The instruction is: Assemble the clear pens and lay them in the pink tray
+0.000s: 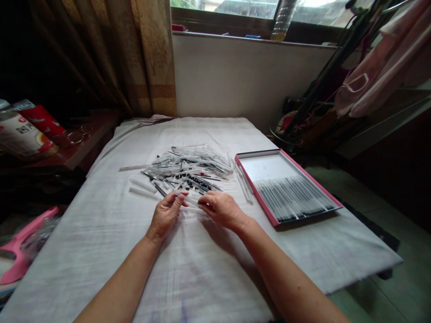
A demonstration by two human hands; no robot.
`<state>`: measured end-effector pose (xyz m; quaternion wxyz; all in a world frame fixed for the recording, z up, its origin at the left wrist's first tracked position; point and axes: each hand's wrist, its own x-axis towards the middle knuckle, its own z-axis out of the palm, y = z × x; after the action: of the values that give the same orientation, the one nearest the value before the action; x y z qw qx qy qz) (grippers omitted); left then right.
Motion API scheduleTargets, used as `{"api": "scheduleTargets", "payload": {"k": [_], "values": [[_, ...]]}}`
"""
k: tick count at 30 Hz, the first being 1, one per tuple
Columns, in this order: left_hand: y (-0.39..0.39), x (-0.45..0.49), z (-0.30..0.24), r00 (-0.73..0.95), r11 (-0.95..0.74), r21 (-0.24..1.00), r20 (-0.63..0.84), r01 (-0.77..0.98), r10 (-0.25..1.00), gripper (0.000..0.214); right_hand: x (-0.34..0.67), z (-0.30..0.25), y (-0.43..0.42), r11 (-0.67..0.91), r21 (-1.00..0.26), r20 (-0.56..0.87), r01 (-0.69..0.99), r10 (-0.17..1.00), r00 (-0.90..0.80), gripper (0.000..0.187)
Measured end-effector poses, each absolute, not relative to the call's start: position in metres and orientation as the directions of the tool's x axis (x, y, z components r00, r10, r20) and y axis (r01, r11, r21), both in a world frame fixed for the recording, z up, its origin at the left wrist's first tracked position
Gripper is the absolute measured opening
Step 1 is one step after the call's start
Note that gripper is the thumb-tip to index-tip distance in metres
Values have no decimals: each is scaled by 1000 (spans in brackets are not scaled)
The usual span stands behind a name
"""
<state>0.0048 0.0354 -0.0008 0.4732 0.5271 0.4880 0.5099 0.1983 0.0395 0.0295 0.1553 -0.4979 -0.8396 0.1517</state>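
A loose pile of clear pen barrels and black pen parts point(188, 168) lies in the middle of a table covered with a white cloth point(202, 269). My left hand point(166, 213) and my right hand point(220, 207) rest on the cloth just in front of the pile. Both have their fingers curled and pinched together on a clear pen barrel point(191, 204) that spans the gap between them. To the right lies a flat pink-rimmed box point(257, 190) with a row of finished pens point(292, 193) lined up in its near half.
A low wooden shelf point(84, 143) at the left holds a can point(20, 134), a red packet and glasses. A pink object point(20, 251) lies at the lower left. A window sill with a plastic bottle point(283, 20) runs behind. Hanging clothes and a rack point(370, 72) stand at the right.
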Motion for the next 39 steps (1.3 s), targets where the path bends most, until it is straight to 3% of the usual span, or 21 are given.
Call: {"api": "scheduleTargets", "payload": {"k": [2, 5, 9, 16, 19, 22, 25, 27, 30, 32, 39], "values": [[37, 4, -1, -38, -49, 997, 47, -61, 998, 44, 203, 30, 48, 424, -387, 107, 819, 903, -417, 22], [39, 4, -3, -81, -9, 984, -5, -176, 997, 46, 219, 32, 68, 250, -284, 96, 926, 968, -232, 26], [39, 6, -5, -59, -10, 982, -1, -189, 998, 46, 239, 30, 91, 50, -117, 56, 992, 997, -44, 29], [38, 5, -6, 14, -23, 995, 25, -94, 1000, 42, 241, 26, 95, 27, -17, 7, 999, 1000, -27, 27], [38, 6, -6, 25, -23, 997, 25, -80, 999, 43, 245, 27, 89, 5, -117, 32, 993, 999, -1, 26], [36, 7, -3, 30, -27, 997, 29, -78, 999, 48, 253, 32, 85, -1, -384, 91, 924, 995, 39, 21], [34, 6, -2, 20, -41, 996, 43, -80, 999, 51, 256, 44, 85, 120, -749, 206, 651, 977, 57, 17], [33, 6, -4, -14, -65, 996, 64, -63, 998, 52, 254, 55, 86, 191, -907, 235, 375, 969, 75, 19], [33, 6, -10, -64, -110, 994, 110, 3, 992, 48, 246, 74, 86, 206, -977, 210, 50, 974, 90, 27], [33, 5, -14, -78, -150, 986, 155, 74, 985, 44, 240, 83, 85, 210, -976, 204, -58, 974, 95, 32], [32, 7, -15, -45, -226, 951, 240, 211, 970, 32, 229, 89, 82, 283, -959, 282, -14, 958, 49, 36]]}}
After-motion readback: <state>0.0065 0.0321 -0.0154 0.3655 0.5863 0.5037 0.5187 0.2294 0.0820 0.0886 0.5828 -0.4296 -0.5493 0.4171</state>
